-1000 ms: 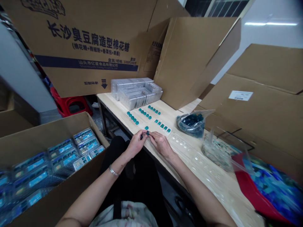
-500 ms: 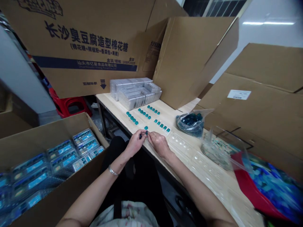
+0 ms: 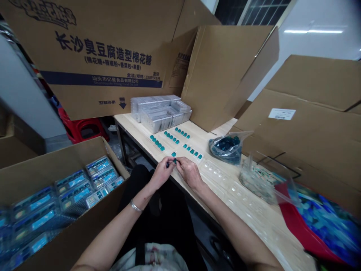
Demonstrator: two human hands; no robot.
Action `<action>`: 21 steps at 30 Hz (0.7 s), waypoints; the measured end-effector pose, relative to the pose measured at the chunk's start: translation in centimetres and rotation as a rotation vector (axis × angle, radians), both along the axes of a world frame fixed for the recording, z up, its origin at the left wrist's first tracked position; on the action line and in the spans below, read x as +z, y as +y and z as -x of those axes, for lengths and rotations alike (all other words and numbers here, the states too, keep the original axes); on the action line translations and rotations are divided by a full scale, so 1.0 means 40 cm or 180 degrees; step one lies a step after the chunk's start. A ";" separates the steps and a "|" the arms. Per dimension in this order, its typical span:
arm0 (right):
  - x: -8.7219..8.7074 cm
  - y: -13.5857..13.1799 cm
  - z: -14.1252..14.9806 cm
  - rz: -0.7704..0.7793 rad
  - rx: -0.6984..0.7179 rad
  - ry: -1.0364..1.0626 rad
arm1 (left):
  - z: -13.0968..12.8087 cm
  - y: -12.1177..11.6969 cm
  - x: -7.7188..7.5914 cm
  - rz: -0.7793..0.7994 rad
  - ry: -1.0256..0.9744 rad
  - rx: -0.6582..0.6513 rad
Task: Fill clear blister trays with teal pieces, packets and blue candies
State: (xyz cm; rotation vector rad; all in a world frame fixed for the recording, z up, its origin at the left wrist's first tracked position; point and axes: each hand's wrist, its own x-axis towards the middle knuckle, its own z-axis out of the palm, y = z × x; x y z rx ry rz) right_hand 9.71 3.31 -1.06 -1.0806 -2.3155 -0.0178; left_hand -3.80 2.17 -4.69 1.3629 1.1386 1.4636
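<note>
My left hand [image 3: 164, 169] and my right hand [image 3: 188, 171] meet at the table's near edge. Between their fingertips is a small teal piece [image 3: 175, 161], pinched from both sides. A darker blue piece [image 3: 167, 165] shows in the curl of my left fingers. Just beyond my hands a single teal piece [image 3: 173, 154] sits in a clear plastic tray. Short rows of teal pieces [image 3: 192, 150] fill slots in other clear trays on the table. Further right, clear trays [image 3: 216, 170] with bare slots lie flat.
Stacked clear plastic trays [image 3: 160, 113] stand at the back. A bag of dark blue pieces [image 3: 225, 146], a clear tub [image 3: 258, 180] and a red container of blue packets [image 3: 324, 222] line the right. An open carton of packed boxes [image 3: 76, 188] is at left; large cardboard sheets [image 3: 113, 56] rise behind.
The view has shifted slightly. Both hands stay together at the same place, fingertips still around the teal piece; the rows on the table look the same.
</note>
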 end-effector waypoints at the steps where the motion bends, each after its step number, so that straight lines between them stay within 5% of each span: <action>1: 0.000 0.001 0.000 0.0000 -0.0018 0.0016 | 0.000 -0.001 0.001 -0.0014 0.0038 -0.0006; 9: 0.023 -0.011 -0.003 0.0227 0.0292 0.0028 | 0.006 -0.007 0.009 -0.0027 0.0367 -0.0014; 21: -0.003 -0.010 0.004 -0.0295 -0.0036 -0.0098 | -0.005 0.001 0.013 -0.0201 0.0721 0.0258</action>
